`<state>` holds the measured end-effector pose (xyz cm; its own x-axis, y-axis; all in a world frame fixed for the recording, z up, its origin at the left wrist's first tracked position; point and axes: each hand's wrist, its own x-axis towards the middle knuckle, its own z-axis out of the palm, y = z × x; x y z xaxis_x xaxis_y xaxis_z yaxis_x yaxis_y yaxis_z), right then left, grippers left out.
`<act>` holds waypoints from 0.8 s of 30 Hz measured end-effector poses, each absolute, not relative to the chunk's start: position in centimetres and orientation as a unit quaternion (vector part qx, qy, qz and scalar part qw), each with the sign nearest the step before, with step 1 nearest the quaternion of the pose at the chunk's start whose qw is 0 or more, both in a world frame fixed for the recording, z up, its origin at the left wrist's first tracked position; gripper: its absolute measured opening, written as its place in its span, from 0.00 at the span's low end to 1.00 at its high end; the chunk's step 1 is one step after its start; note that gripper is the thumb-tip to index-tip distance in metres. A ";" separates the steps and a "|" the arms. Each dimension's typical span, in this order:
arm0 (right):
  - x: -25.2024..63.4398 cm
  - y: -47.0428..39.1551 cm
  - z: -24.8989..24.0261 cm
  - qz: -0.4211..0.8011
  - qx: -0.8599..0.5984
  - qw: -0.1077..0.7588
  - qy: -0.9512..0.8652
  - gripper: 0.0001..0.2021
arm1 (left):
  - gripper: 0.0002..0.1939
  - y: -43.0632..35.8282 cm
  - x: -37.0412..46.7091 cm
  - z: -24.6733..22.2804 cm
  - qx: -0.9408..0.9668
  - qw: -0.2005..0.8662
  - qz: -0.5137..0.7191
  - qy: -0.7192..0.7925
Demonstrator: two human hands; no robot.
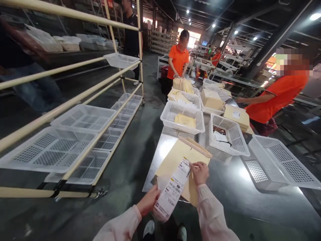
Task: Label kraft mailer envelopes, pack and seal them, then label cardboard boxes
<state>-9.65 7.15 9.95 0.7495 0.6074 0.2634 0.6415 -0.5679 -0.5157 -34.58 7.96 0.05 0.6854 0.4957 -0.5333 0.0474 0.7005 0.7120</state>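
A long strip of printed white labels (172,190) hangs between my two hands, tilted over the front edge of the metal table. My left hand (149,201) is closed on the strip's left side, near its lower part. At the strip's upper right end, my right hand (200,172) pinches the edge with its fingers. Under the labels lies a large yellow-brown envelope (173,159) on the table, with a rolled or folded edge at its far side. Just beyond it stands a white basket (165,117) holding a yellow envelope (185,120).
To the right are a basket with labelled items (242,147), an envelope stack (235,117) and more baskets (288,160) on the metal table (225,187). A rack (75,97) with trays stands left. People in orange shirts work beyond and right.
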 end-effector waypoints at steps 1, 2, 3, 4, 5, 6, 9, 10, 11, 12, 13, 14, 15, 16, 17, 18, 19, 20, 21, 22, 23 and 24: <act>-9.2 7.8 9.5 -0.028 -0.891 0.293 -0.345 0.22 | 0.23 7.5 -34.9 -0.8 0.358 0.838 0.141 0.388; -9.1 8.1 9.1 -0.029 -0.895 0.286 -0.340 0.22 | 0.24 6.9 -35.6 -1.5 0.357 0.831 0.147 0.402; -9.3 8.2 8.8 -0.040 -0.900 0.270 -0.340 0.23 | 0.24 6.3 -36.5 -2.1 0.365 0.822 0.149 0.412; -9.7 8.2 8.6 -0.059 -0.904 0.243 -0.347 0.26 | 0.24 5.6 -37.7 -2.6 0.388 0.806 0.147 0.422; -10.2 8.2 8.3 -0.082 -0.904 0.203 -0.368 0.28 | 0.24 5.1 -39.0 -2.7 0.426 0.778 0.147 0.438; -10.8 8.1 8.1 -0.100 -0.896 0.150 -0.406 0.29 | 0.24 4.6 -40.4 -2.6 0.477 0.736 0.148 0.457; -12.5 8.1 7.8 -0.067 -0.833 -0.011 -0.549 0.30 | 0.16 4.6 -43.5 -0.1 0.642 0.581 0.177 0.467; -12.7 8.1 7.8 -0.038 -0.813 -0.041 -0.579 0.31 | 0.14 5.0 -43.9 1.1 0.683 0.541 0.196 0.449; -12.7 8.1 7.9 -0.017 -0.800 -0.055 -0.597 0.33 | 0.12 5.7 -43.9 2.5 0.714 0.514 0.216 0.423; -12.5 8.0 8.2 -0.013 -0.799 -0.050 -0.599 0.34 | 0.11 6.6 -43.6 3.8 0.736 0.494 0.235 0.399; -12.1 7.7 8.5 -0.024 -0.809 -0.027 -0.587 0.34 | 0.11 7.7 -42.9 4.9 0.749 0.480 0.253 0.381; -11.6 7.3 8.9 -0.043 -0.828 0.009 -0.560 0.36 | 0.11 8.8 -42.0 5.8 0.755 0.472 0.269 0.367; -11.1 6.7 9.3 -0.061 -0.854 0.051 -0.514 0.38 | 0.11 10.0 -40.9 6.3 0.756 0.468 0.285 0.358; -10.6 6.0 9.6 -0.068 -0.884 0.090 -0.454 0.41 | 0.11 11.2 -39.8 6.6 0.752 0.469 0.299 0.353; -10.1 5.3 9.8 -0.059 -0.911 0.119 -0.391 0.44 | 0.11 12.3 -38.6 6.6 0.745 0.473 0.311 0.352; -9.8 4.6 9.7 -0.037 -0.931 0.133 -0.337 0.48 | 0.12 13.4 -37.3 6.3 0.736 0.480 0.319 0.355; -9.6 4.0 9.5 -0.007 -0.945 0.135 -0.298 0.51 | 0.14 14.3 -36.2 5.8 0.724 0.491 0.322 0.362; -9.4 3.4 9.0 0.019 -0.952 0.134 -0.276 0.52 | 0.18 15.0 -35.0 5.2 0.711 0.507 0.318 0.370; -9.2 3.0 8.4 0.034 -0.953 0.135 -0.268 0.53 | 0.21 15.6 -34.0 4.5 0.697 0.526 0.310 0.378; -9.1 2.8 7.7 0.038 -0.952 0.143 -0.269 0.53 | 0.24 15.8 -33.1 3.9 0.683 0.546 0.298 0.383; -8.8 2.6 7.0 0.034 -0.948 0.158 -0.275 0.51 | 0.26 15.9 -32.3 3.2 0.671 0.565 0.288 0.384; -8.4 2.6 6.4 0.024 -0.943 0.175 -0.283 0.49 | 0.27 15.7 -31.7 2.6 0.661 0.581 0.282 0.382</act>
<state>-8.44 2.58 6.43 0.8383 0.5425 0.0538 0.5256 -0.7782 -0.3437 -31.65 15.72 2.61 0.5489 0.8328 -0.0721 0.1785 -0.0325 0.9834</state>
